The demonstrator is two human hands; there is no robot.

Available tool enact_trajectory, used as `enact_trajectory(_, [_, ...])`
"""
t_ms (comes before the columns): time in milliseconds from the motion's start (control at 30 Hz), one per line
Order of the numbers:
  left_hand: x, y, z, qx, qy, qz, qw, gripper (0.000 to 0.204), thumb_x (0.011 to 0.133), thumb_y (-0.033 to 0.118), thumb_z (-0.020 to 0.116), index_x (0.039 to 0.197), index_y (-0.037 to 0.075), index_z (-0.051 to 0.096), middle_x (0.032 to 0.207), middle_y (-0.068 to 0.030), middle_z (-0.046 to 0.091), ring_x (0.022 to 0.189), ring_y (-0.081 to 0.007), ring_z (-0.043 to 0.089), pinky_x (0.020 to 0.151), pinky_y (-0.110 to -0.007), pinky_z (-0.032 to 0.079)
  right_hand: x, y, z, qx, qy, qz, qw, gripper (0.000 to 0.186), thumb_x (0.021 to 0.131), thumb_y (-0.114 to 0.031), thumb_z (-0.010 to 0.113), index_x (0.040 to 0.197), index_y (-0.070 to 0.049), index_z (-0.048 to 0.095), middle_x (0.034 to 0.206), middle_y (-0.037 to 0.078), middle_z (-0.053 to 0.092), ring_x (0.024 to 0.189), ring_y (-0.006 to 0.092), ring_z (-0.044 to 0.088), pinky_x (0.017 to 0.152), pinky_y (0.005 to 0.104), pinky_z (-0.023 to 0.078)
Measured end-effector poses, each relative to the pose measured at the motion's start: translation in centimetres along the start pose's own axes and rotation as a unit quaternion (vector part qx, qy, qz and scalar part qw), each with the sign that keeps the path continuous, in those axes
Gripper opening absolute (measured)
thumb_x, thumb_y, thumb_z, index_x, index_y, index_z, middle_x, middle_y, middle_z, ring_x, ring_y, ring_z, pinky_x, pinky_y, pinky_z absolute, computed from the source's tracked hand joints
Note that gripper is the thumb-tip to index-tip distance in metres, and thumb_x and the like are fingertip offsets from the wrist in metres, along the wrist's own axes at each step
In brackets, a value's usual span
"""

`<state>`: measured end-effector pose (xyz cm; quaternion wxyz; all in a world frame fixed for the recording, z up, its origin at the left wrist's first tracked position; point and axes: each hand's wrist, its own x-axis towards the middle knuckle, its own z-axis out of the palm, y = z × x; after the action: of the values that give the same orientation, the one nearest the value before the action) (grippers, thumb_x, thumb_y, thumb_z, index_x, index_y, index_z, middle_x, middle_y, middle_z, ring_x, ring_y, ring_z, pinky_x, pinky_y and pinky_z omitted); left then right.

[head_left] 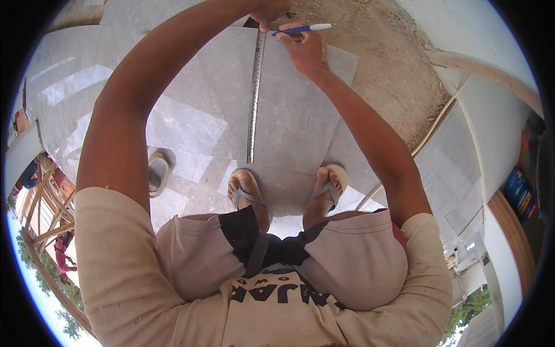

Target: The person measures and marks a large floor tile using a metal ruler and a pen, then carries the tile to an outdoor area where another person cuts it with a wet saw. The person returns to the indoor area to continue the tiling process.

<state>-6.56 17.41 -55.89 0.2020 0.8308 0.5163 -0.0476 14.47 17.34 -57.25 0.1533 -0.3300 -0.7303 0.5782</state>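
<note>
A large grey tile (289, 110) lies flat in front of my feet. Across it, running away from me, rests a silvery steel ruler (254, 95) with markings along its length. At the tile's far edge my left hand (270, 10) is partly cut off by the frame's top. Its fingers are curled, and one fingertip presses at the ruler's far end. My right hand (305, 51) is closed round a blue and white pen (302, 29). The pen lies nearly level, its blue tip toward the ruler's far end, just right of it.
Bare brown soil (381, 81) borders the tile on the far right. My feet, in grey-strapped flip-flops (248, 188), stand at its near edge. A beige-rimmed oval thing (157, 174) lies to the left. A thin pale strip (433, 127) runs along the right.
</note>
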Motion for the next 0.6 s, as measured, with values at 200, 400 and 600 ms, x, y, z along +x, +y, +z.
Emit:
enact_trajectory(200, [-0.4, 2.2, -3.2, -0.004, -0.059, -0.066, 0.996, 0.041, 0.074, 0.033, 0.073, 0.109, 0.013, 0.069, 0.101, -0.0143, 0.069, 0.096, -0.0337, 0.065, 0.086, -0.043, 0.051, -0.1, -1.3, 0.0, -0.043, -0.006, -0.009, 0.999, 0.021, 0.087, -0.020, 0.070, 0.102, -0.006, 0.068, 0.087, 0.007, 0.072, 0.084, 0.0143, 0.068, 0.077, 0.0292, 0.052])
enact_trajectory(400, [-0.7, 1.7, -3.0, 0.007, -0.068, -0.055, 0.996, 0.055, 0.066, 0.031, 0.080, 0.118, 0.019, 0.066, 0.103, -0.0131, 0.070, 0.095, -0.0340, 0.065, 0.084, -0.043, 0.052, -0.1, -1.6, 0.3, -0.055, -0.016, -0.015, 0.998, 0.020, 0.087, -0.022, 0.069, 0.102, -0.008, 0.068, 0.089, 0.007, 0.072, 0.086, 0.0159, 0.069, 0.078, 0.0309, 0.053])
enact_trajectory(600, [-0.1, 1.2, -2.6, 0.047, -0.089, -0.024, 0.995, 0.060, 0.061, 0.031, 0.082, 0.117, 0.014, 0.066, 0.102, -0.0146, 0.069, 0.096, -0.0344, 0.065, 0.085, -0.043, 0.051, 0.1, -1.0, 0.7, -0.046, 0.003, -0.053, 0.998, 0.018, 0.085, -0.021, 0.069, 0.099, -0.009, 0.067, 0.081, 0.009, 0.069, 0.075, 0.0222, 0.067, 0.071, 0.0348, 0.052])
